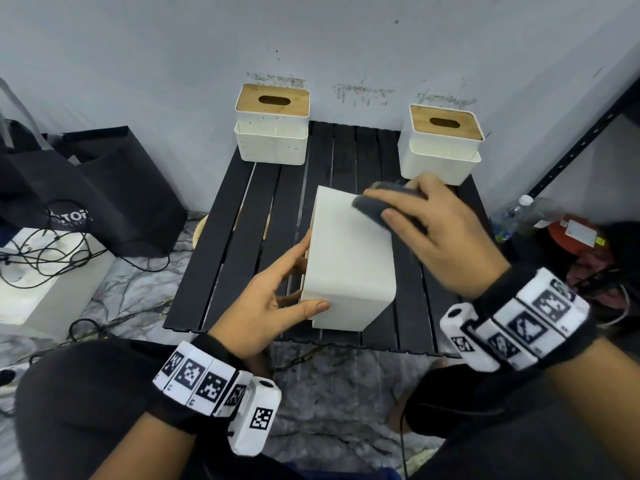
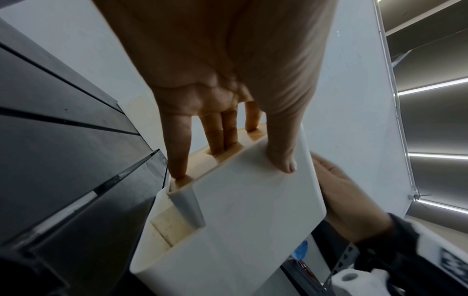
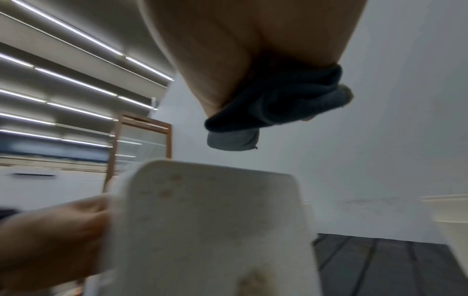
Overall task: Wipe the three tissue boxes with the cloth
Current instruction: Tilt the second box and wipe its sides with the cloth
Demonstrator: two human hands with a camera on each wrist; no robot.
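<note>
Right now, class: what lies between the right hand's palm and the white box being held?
The grey cloth, bunched under the right hand against the held tissue box; the head view shows it best.

The head view is evenly lit and fairly sharp, with soft light on the pale wall [image 1: 173,46] and only faint shadows on the dark slatted worktop [image 1: 221,237]; straight edges bow toward the corners. In both wrist views, bright ceiling light strips [image 3: 76,84] glare in long lines. The right wrist view is heavily motion-blurred, smearing the white tissue box [image 3: 215,230]; the left wrist view is sharper, with a shadowed palm.
</note>
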